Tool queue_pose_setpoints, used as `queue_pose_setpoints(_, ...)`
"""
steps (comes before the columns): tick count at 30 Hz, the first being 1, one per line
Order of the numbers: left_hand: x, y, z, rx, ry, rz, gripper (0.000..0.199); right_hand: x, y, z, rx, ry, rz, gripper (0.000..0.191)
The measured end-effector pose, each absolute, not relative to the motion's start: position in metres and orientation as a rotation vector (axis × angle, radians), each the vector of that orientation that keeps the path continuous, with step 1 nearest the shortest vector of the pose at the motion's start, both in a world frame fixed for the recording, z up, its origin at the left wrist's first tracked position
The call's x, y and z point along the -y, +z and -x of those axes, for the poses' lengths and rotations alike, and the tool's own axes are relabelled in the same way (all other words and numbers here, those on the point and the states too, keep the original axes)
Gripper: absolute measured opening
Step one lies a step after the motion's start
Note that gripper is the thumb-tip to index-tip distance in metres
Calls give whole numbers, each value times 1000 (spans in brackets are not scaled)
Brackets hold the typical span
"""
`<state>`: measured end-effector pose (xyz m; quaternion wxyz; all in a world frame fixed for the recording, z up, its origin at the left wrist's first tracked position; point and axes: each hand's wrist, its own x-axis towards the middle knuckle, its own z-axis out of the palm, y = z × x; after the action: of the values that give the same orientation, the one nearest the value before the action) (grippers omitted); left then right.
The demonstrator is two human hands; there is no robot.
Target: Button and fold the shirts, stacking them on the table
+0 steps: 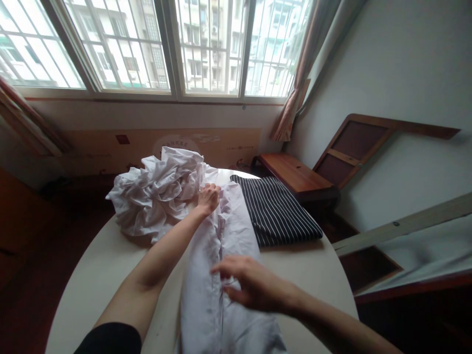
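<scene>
A long white cloth (239,221) lies lengthwise down the middle of the round table (92,275), with a seam or fold line along it. My left hand (209,197) is closed on the far part of this cloth, near a crumpled white heap (151,191) at the table's back left; whether heap and cloth are one piece I cannot tell. Over the nearer part of the cloth is my right hand (245,282), fingers apart and slightly curled, holding nothing. To the right lies a folded black cloth with white stripes (278,211).
Behind the table stands a large cardboard panel (140,142) under a barred window (210,49). A wooden bench (295,172) is at the back right, beside a leaning wooden frame (354,147). Curtains (289,118) hang at both sides of the window.
</scene>
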<state>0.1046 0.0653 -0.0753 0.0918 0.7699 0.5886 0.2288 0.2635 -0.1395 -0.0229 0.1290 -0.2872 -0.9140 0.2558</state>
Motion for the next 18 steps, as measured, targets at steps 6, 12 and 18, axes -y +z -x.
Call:
queue_pose_setpoints(6,-85,-84,-114,-1795,561,-2592,27,-2,-47,-258,2772,80,900,39)
queue_pose_setpoints(12,-106,-93,-126,-1862,526,-2608,29,-36,-73,-258,2782,-84,1075,21)
queue_pose_setpoints(18,-108,-93,-134,-1721,721,-2533,23,-31,-87,-271,2448,87,1224,17)
